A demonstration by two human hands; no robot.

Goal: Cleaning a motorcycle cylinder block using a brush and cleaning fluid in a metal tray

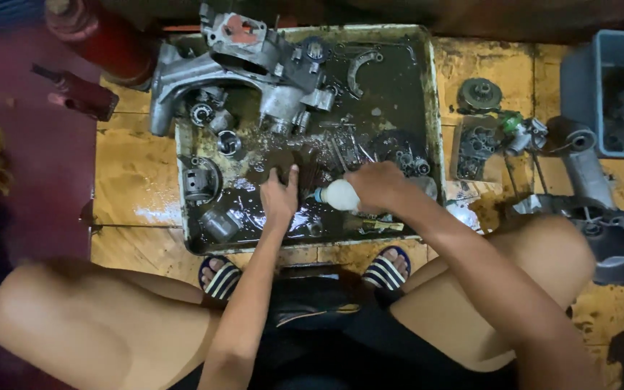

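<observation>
A shallow metal tray full of dark oily liquid lies on the floor in front of me. My left hand rests in the liquid near the tray's middle, fingers together on a dark round part I cannot make out clearly. My right hand grips a white plastic squeeze bottle lying sideways, its nozzle pointing left toward my left hand. A large grey engine casing fills the tray's far left. Small bolts, bearings and a cylinder lie scattered in the liquid.
A red cylinder stands at the far left. Right of the tray lie a gear, a small tray of parts, a grey engine cover and a blue bin. My sandalled feet touch the near rim.
</observation>
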